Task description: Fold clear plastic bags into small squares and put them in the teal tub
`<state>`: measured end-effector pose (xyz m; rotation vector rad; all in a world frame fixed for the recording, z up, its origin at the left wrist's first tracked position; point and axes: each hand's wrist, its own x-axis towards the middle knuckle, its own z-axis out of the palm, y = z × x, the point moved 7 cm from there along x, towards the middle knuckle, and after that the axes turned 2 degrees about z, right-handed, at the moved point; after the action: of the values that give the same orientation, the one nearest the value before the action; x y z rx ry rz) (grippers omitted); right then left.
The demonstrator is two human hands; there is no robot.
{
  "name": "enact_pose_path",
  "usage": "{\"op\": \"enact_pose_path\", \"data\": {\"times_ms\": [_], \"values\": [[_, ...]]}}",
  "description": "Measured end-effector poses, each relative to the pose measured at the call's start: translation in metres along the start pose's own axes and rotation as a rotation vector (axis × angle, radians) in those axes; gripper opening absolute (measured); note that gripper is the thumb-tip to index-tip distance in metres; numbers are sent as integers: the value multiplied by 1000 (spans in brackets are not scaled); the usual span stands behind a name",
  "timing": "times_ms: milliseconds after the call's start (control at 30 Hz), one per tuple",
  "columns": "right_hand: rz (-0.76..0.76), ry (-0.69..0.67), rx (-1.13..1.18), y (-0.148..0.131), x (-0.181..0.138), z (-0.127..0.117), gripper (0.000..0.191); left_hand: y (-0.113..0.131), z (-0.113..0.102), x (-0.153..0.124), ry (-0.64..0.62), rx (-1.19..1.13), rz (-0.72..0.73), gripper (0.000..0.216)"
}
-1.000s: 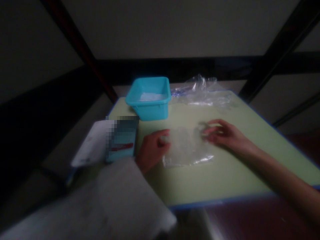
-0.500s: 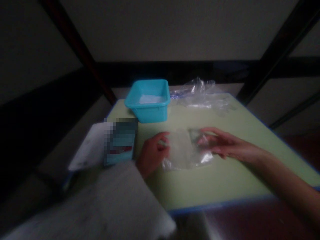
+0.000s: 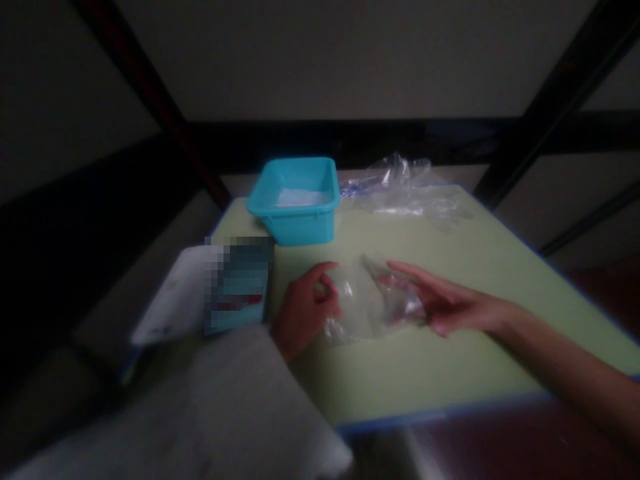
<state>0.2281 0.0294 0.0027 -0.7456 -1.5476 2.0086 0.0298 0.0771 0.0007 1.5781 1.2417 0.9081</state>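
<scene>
Here, a pale green bench (image 3: 475,363) carries a turquoise basin (image 3: 300,229) near its far edge, a crumpled heap of clear plastic (image 3: 395,193) just right of it. A clear bag (image 3: 356,303) lies nearer, its inside too blurred to read. The right hand (image 3: 445,301) is half open, fingers parted and seen through film; the left hand (image 3: 304,305) curls at the bag's left edge, its grip unclear. White material (image 3: 301,197) lies inside the basin.

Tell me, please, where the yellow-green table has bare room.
Right side, between the right forearm, crumpled clear plastic and blue table edge; front strip, between the small clear bag and that edge. Crowded left: left hand, turquoise rectangular plastic basket, pixelated slab.
</scene>
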Motion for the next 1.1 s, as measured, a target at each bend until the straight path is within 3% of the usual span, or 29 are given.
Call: {"op": "enact_pose_path", "data": {"times_ms": [267,700,833,1100], "values": [[-1,-74,16,-3,3,9,90,0,0,0,3,16,-1,41],[1,-37,10,-1,-1,7,93,1,0,-1,5,32,15,40],[-31,37,3,0,-6,1,88,1,0,0,5,11,-5,39],[-20,324,59,4,-16,-19,75,1,-2,0,27,1,-2,42]]}}
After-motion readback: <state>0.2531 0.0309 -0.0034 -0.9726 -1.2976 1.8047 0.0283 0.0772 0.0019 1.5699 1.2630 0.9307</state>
